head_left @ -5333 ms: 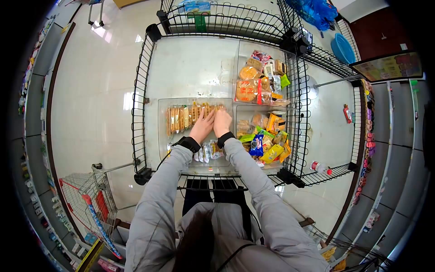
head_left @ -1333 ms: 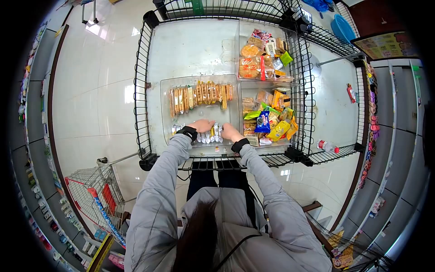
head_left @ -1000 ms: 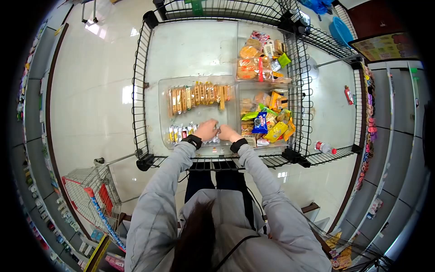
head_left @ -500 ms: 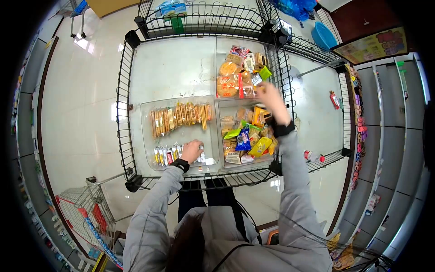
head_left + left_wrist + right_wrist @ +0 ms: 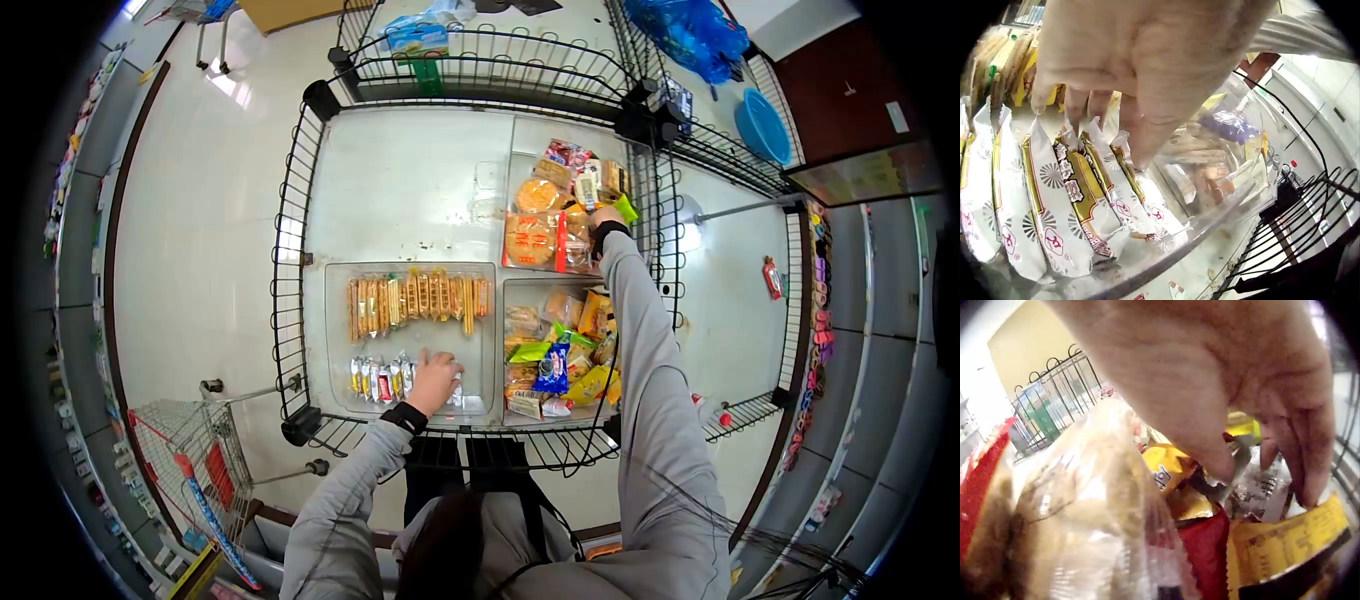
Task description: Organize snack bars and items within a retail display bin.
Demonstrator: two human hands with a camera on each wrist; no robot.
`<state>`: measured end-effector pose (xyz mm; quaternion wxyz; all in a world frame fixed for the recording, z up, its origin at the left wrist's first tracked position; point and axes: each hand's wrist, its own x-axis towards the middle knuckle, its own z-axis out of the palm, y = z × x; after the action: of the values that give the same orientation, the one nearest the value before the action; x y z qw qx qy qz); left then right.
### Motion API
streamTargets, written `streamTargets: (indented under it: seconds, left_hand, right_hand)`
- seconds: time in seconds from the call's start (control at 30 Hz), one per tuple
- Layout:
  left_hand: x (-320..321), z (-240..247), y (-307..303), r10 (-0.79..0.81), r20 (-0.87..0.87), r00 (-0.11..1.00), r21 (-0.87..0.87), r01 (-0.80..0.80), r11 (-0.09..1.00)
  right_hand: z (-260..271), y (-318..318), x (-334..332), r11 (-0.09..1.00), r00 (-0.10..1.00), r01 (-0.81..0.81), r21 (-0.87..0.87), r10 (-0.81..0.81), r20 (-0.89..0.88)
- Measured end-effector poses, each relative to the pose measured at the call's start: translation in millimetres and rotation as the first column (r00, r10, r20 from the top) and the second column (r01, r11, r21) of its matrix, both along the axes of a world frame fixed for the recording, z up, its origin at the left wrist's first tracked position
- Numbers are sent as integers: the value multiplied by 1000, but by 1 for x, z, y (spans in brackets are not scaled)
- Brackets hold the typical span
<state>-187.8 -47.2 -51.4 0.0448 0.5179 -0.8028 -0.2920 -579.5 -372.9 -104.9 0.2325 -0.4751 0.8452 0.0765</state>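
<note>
My left hand [image 5: 434,382] rests over the right end of a row of white and gold snack packets [image 5: 1041,212] standing in a clear bin [image 5: 478,408]. In the left wrist view, its fingers reach down behind the packet tops, with the thumb at the near side of the end ones. Several long wrapped biscuit sticks [image 5: 420,297] stand at the back of that bin. My right hand [image 5: 606,217] is down in the upper right bin, its thumb and fingers around a silver snack packet [image 5: 1260,490]. Next to it lie a yellow packet [image 5: 1285,540] and a bag of round crackers [image 5: 532,240].
Mixed snack packets [image 5: 560,360] fill the lower right bin, below my right forearm. A black wire fence [image 5: 290,260] borders the display table [image 5: 400,180]. A bottle with a red cap [image 5: 722,418] lies to the right. A shopping cart [image 5: 190,460] stands at the left.
The right hand has left the white packets and crossed to the upper right bin, going deeper into it. The left hand has stayed by the row's right end, and the head view has shifted.
</note>
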Motion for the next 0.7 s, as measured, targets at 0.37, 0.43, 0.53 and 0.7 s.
streamTargets:
  seconds: [0.37,0.43,0.53,0.7]
  left_hand:
    - [-2,10,-1,32,-75,997,11,-31,999]
    - [-2,11,-2,30,-79,996,26,-28,999]
    - [1,4,0,27,-89,996,30,-25,999]
    - [5,-23,10,58,-114,992,58,-51,997]
  right_hand:
    - [92,36,-12,960,946,-229,-163,259,194]
    - [83,34,-30,976,972,-189,-105,201,124]
    - [166,95,-28,964,942,-80,-255,156,296]
    - [251,186,16,965,549,109,-240,143,823]
